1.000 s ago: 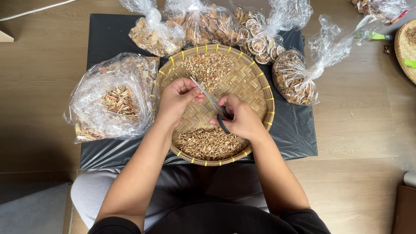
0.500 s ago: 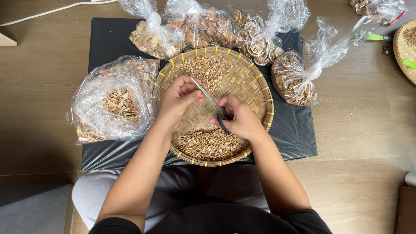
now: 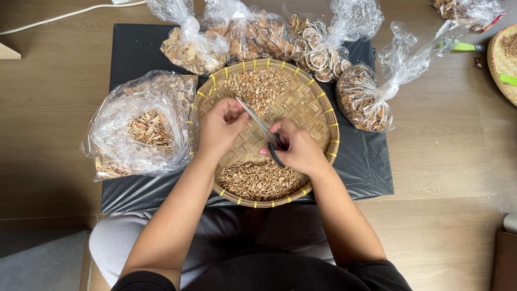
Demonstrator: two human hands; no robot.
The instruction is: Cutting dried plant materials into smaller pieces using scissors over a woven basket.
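A round woven bamboo tray [image 3: 318,116] lies on a black sheet in front of me. It carries a pile of small cut pieces at the far side [image 3: 258,86] and a second pile at the near side [image 3: 258,180]. My right hand [image 3: 296,148] grips black-handled scissors [image 3: 261,126], blades pointing up-left. My left hand [image 3: 223,125] has its fingertips pinched at the blade tips, on something too small to make out.
An open clear bag of dried strips [image 3: 140,126] sits left of the tray. Several tied clear bags of dried pieces [image 3: 258,35] line the far edge, another [image 3: 363,99] at the right. A second woven tray [image 3: 503,62] is at the far right. A white cable [image 3: 64,15] crosses the wooden floor.
Both hands stay over the tray. The fingers of my left hand shifted slightly at the scissor tips; the piles and bags have not moved.
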